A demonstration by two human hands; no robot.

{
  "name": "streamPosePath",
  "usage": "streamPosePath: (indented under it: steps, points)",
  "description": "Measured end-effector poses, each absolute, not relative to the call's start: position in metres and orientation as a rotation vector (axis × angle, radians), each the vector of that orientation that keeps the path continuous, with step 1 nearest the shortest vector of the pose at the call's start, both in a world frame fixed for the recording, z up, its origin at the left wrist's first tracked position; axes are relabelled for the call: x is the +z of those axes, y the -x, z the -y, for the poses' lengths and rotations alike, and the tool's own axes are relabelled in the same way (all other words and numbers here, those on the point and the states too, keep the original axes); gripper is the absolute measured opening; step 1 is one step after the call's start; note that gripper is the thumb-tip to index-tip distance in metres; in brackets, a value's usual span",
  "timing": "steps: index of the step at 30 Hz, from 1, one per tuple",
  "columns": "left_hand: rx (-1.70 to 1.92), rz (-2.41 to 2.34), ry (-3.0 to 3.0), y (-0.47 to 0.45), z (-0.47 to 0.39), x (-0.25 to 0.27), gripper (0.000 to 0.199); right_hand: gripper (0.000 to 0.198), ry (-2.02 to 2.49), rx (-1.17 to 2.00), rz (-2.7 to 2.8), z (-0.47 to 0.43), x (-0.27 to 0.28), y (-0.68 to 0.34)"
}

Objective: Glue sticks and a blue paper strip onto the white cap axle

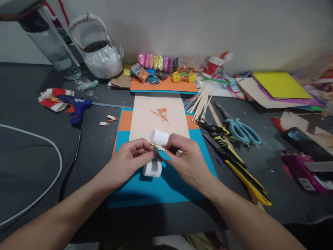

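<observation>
Over the blue paper sheet (135, 194), my left hand (132, 154) and my right hand (188, 158) meet at a small craft piece (160, 148) made of pale wooden sticks and blue paper. The fingers of my left hand pinch its left end. My right thumb and fingers close on the blue paper strip (163, 153) at its right side. One white cylinder (159, 137) sits just beyond the sticks, between the hands. A second white cylinder (152, 169) is on the near side, under my left fingertips; whether it is attached is hidden.
A blue glue gun (77, 110) lies left, its cord running forward. To the right are light-blue scissors (243, 130), pliers (215, 130), a yellow cutter (248, 184) and wooden sticks (201, 104). Orange scraps (162, 114) lie on cream paper (142, 121). Clay packets (156, 62) stand behind.
</observation>
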State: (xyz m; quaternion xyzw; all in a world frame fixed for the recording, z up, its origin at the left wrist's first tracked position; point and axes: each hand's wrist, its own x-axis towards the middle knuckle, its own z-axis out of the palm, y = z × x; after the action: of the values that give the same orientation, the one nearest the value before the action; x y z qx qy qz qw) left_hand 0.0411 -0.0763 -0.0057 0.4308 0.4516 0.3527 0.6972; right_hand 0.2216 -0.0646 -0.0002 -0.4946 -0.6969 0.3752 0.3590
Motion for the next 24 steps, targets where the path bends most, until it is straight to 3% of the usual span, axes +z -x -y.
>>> streamPosePath:
  steps: [5, 9, 13, 19, 24]
  points:
    - [0.802, -1.070, -0.961, -0.041, 0.076, -0.009, 0.012, 0.024, 1.227, 0.797, 1.906, 0.065, -0.003, -0.222]
    - [0.835, -1.065, -0.935, -0.041, 0.076, -0.008, 0.013, 0.008, 1.130, 0.398, 2.017, 0.065, -0.006, -0.227]
    - [0.827, -1.073, -0.941, -0.041, 0.076, -0.008, 0.016, 0.030, 1.017, 0.122, 2.125, 0.064, -0.004, -0.231]
    - [0.837, -1.079, -0.945, -0.042, 0.077, -0.011, 0.016, 0.035, 0.949, 0.093, 2.173, 0.064, 0.001, -0.230]
    - [0.842, -1.072, -0.926, -0.043, 0.078, -0.010, 0.019, 0.023, 0.885, 0.101, 2.212, 0.064, 0.000, -0.230]
